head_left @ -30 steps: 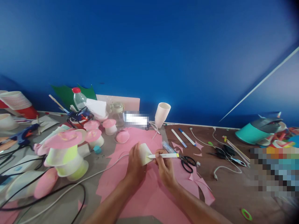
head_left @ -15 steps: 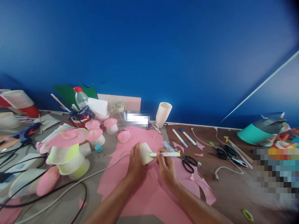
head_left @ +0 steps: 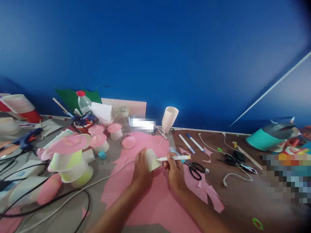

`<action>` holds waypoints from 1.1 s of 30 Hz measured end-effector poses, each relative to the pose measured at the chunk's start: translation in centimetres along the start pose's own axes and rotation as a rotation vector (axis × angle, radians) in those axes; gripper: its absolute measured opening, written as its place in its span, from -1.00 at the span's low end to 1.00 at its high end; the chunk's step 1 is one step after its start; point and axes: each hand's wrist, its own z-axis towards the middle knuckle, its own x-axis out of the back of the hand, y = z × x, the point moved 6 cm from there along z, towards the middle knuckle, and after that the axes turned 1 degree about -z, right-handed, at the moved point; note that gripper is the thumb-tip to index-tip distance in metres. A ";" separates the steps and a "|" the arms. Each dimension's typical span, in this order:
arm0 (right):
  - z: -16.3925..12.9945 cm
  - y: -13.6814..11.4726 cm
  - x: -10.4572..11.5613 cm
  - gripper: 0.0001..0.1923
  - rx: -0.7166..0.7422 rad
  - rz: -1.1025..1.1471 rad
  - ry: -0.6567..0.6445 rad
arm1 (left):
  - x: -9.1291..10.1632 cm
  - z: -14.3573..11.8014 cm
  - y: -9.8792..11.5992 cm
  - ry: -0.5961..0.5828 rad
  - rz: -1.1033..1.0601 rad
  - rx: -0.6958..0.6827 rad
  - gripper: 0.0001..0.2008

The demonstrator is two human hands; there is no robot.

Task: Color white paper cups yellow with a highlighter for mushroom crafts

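The left hand (head_left: 142, 170) is wrapped around a small paper cup (head_left: 152, 160), holding it on its side above the pink sheet (head_left: 155, 200). The right hand (head_left: 175, 171) pinches one white marker (head_left: 173, 158) with a yellow end; its tip touches the cup's side, which shows some yellow. The left fingers hide part of the cup. One pair of black scissors (head_left: 196, 169) lies just right of the right hand. Two more pens (head_left: 190, 143) lie farther back. One tall white cup (head_left: 169, 119) stands behind the sheet.
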 end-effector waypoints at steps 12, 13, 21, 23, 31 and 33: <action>-0.1 -1.1 -0.2 -0.63 0.069 -0.133 -0.032 | 0.0 -0.1 -0.4 -0.043 -0.096 0.035 -0.32; -0.2 -1.0 -0.2 -0.65 0.069 -0.132 -0.035 | 0.0 -0.1 -0.3 -0.052 -0.093 0.043 -0.32; 0.0 -1.2 -0.2 -0.61 0.078 -0.141 -0.020 | 0.1 0.0 -0.2 -0.061 -0.087 0.053 -0.32; 0.1 -1.0 -0.2 -0.59 0.056 -0.146 -0.018 | 0.2 -0.1 -0.2 -0.057 -0.080 0.043 -0.33; 0.1 0.0 0.0 -0.61 0.015 -0.049 -0.017 | 0.3 -0.1 0.0 -0.019 -0.060 -0.017 -0.34; 0.0 0.2 -0.1 -0.63 0.005 -0.004 -0.023 | 0.2 -0.1 0.0 -0.014 -0.057 -0.037 -0.35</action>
